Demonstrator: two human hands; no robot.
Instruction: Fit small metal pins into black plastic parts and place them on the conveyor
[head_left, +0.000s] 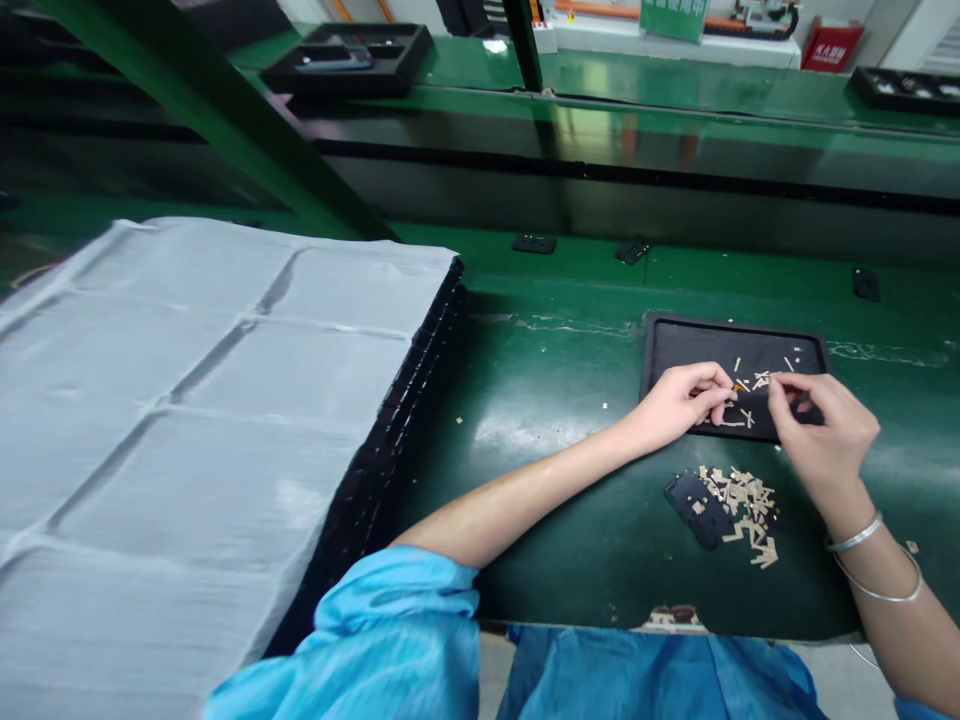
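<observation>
Over a shallow black tray, my left hand is closed in a pinch, with a small orange-yellow piece at its fingertips. My right hand pinches thumb against forefinger at the tray's right side; whatever sits between those fingers is too small to name. Several thin beige strips lie scattered in the tray between the hands. Below the tray, a heap of small beige scraps rests on the green tabletop, partly over a flat black part.
At left stands a large stack of black trays covered by a whitish sheet. Flat black parts lie along the back. A green post slants across the upper left. Another black tray sits on the far ledge.
</observation>
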